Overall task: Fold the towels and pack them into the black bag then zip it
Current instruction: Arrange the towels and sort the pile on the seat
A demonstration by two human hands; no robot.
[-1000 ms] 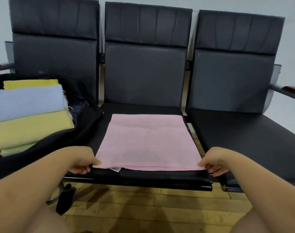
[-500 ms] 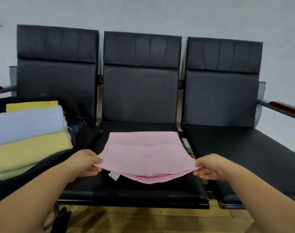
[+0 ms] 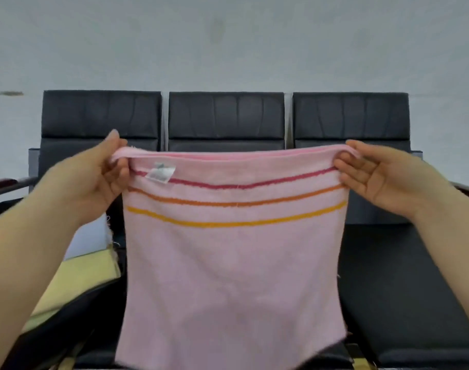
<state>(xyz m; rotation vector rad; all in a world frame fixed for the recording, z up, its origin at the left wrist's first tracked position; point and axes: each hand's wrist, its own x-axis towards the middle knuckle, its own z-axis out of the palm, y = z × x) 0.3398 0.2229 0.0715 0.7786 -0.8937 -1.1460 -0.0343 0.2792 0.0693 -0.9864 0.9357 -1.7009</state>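
A pink towel (image 3: 233,276) with three stripes and a white label hangs upright in front of the middle seat. My left hand (image 3: 105,172) pinches its top left corner and my right hand (image 3: 374,174) pinches its top right corner, the top edge stretched between them. The towel's lower edge reaches down to the seat front. At the lower left lies the black bag (image 3: 75,313), open, with folded yellow towels (image 3: 86,273) and a pale blue towel (image 3: 89,239) stacked in it, partly hidden by my left arm.
A row of three black padded seats (image 3: 404,289) stands against a grey wall. Armrests show at the far left and far right. The right seat holds nothing.
Both hands have lifted the pink towel off the middle seat, from lying flat to hanging upright, and the view has tilted up.
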